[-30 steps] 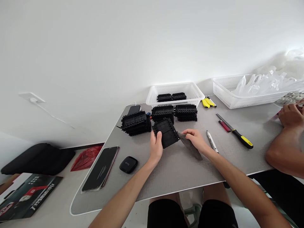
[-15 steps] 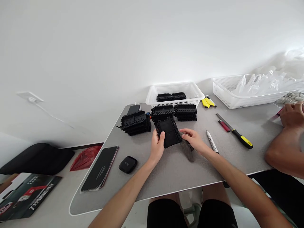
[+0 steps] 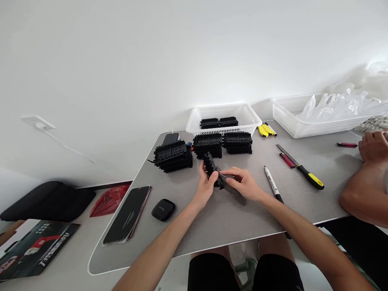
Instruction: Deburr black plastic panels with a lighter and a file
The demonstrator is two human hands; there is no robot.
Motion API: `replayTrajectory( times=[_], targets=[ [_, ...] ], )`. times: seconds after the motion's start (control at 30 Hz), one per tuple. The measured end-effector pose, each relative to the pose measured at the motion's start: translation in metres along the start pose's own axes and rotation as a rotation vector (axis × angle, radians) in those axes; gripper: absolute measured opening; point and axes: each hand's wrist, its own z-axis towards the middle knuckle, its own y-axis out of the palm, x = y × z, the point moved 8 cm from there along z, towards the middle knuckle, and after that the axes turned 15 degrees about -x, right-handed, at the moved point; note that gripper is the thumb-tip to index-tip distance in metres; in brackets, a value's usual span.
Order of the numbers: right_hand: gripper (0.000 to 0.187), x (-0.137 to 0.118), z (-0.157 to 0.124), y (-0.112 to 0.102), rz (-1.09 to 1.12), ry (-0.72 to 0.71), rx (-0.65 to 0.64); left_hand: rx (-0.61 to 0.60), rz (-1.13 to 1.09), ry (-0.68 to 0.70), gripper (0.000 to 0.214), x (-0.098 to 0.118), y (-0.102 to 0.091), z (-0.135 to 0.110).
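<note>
A black ribbed plastic part (image 3: 209,162) with toothed edges is gripped in my left hand (image 3: 206,186), turned so that a narrow side faces me. My right hand (image 3: 242,184) pinches a dark grey cloth (image 3: 235,189) and presses it against the part's right side; one end of the cloth hangs down over the table. Just beyond my hands stand stacks of similar black parts: a left stack (image 3: 172,155), a middle stack (image 3: 207,144) and a right stack (image 3: 238,142).
At the back are a white basket (image 3: 194,130) with more black parts and a second basket (image 3: 298,130) with plastic bags. A marker (image 3: 273,182), a yellow-handled file (image 3: 309,176), a phone (image 3: 127,216) and a black case (image 3: 163,209) lie around. Another person's arm (image 3: 363,190) rests at the right.
My left hand has turned the black part from its flat face onto a narrow side. My right hand has shifted slightly left with the cloth. The other person's hand has let go of a small red item.
</note>
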Motion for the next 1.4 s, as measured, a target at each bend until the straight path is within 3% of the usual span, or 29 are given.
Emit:
replayTrajectory(
  times=[0.1, 0.23, 0.43, 0.63, 0.7, 0.8, 0.87, 1.07, 1.27, 1.4],
  targets=[
    [0.033, 0.001, -0.004, -0.016, 0.018, 0.001, 0.165, -0.134, -0.204, -0.1, 0.059, 0.003, 0.013, -0.002],
    [0.04, 0.002, -0.01, -0.034, -0.035, -0.012, 0.362, -0.304, -0.36, -0.164, 0.063, 0.009, 0.034, -0.01],
    [0.038, -0.014, -0.005, -0.011, -0.295, -0.155, 0.161, -0.417, -0.428, -0.223, 0.062, -0.002, 0.052, -0.018],
    [0.041, -0.024, -0.007, 0.024, -0.396, -0.254, -0.208, -0.367, -0.602, -0.2, 0.067, 0.008, 0.037, -0.007],
    [0.038, -0.027, -0.008, 0.016, -0.397, -0.266, -0.127, -0.313, -0.617, -0.215, 0.063, 0.01, 0.029, -0.005],
    [0.035, -0.023, -0.013, -0.017, -0.363, -0.169, 0.217, -0.182, -0.583, -0.227, 0.049, 0.006, 0.018, -0.005],
    [0.035, -0.015, -0.014, -0.027, -0.369, -0.084, 0.307, -0.148, -0.542, -0.242, 0.044, 0.002, 0.017, -0.007],
    [0.036, -0.006, -0.008, -0.025, -0.465, -0.031, 0.181, -0.126, -0.459, -0.248, 0.048, 0.004, 0.018, -0.009],
    [0.037, -0.018, -0.017, -0.04, -0.553, -0.105, 0.385, -0.131, -0.362, -0.193, 0.056, 0.006, 0.021, -0.01],
    [0.039, -0.013, -0.009, -0.026, -0.677, -0.129, 0.279, -0.07, -0.21, -0.08, 0.057, 0.001, 0.018, -0.01]
  ],
)
